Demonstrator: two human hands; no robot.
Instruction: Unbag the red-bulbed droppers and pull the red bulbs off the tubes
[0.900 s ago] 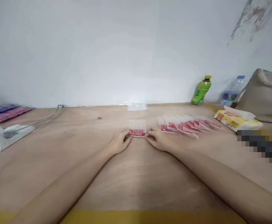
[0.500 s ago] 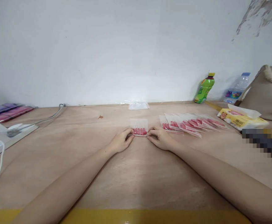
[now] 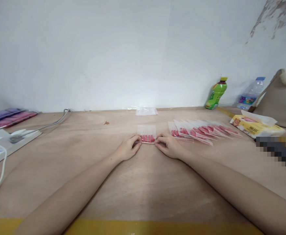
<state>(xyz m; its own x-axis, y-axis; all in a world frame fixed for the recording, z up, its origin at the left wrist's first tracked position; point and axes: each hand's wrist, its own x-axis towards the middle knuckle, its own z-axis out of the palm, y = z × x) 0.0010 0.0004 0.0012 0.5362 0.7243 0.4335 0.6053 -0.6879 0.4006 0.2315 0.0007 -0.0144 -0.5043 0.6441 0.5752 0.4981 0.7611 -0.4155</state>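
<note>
A small clear plastic bag (image 3: 146, 130) with several red pieces along its near edge lies on the wooden table (image 3: 138, 182). My left hand (image 3: 128, 147) pinches the bag's near left corner between thumb and fingers. At the near right corner, my right hand (image 3: 168, 146) pinches it the same way. Just right of my right hand, several similar bags with red pieces (image 3: 203, 130) lie fanned out and overlapping. Behind the held bag, near the wall, is a stack of clear bags (image 3: 146, 111).
On the left are a power strip (image 3: 22, 141) with cables and purple and pink packs (image 3: 12, 118). Along the right stand a green bottle (image 3: 216, 94), a clear bottle (image 3: 252, 94), a yellow tissue pack (image 3: 254, 126) and a beige bag (image 3: 277, 98). A brown scrap (image 3: 106, 123) lies back left.
The whole view has shifted very slightly. Both hands keep the same hold on the bag, with no other visible movement.
</note>
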